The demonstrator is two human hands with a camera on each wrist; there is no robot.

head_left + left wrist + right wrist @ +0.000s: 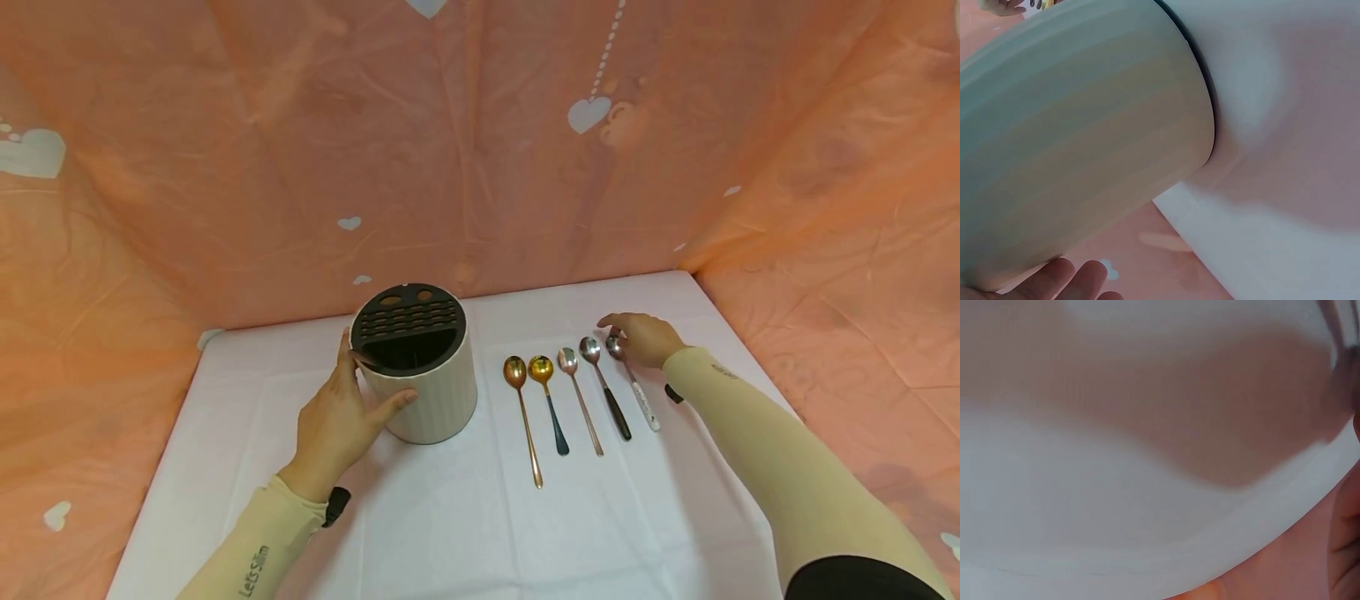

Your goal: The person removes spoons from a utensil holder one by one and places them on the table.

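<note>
A white ribbed utensil holder with a slotted black lid stands upright on the table. My left hand grips its left side, the thumb across the front and the fingers round the far side; the ribbed wall fills much of the left wrist view. To the right lies a row of spoons, handles toward me. My right hand reaches over the bowl of the rightmost one, a spoon with a white handle, with its fingertips right at the bowl. That spoon's handle lies along the cloth.
Left of it are a black-handled spoon, a rose-gold spoon, a gold spoon with a dark green handle and a long copper-gold spoon. White cloth covers the table. A pink curtain with hearts rises behind and beside it.
</note>
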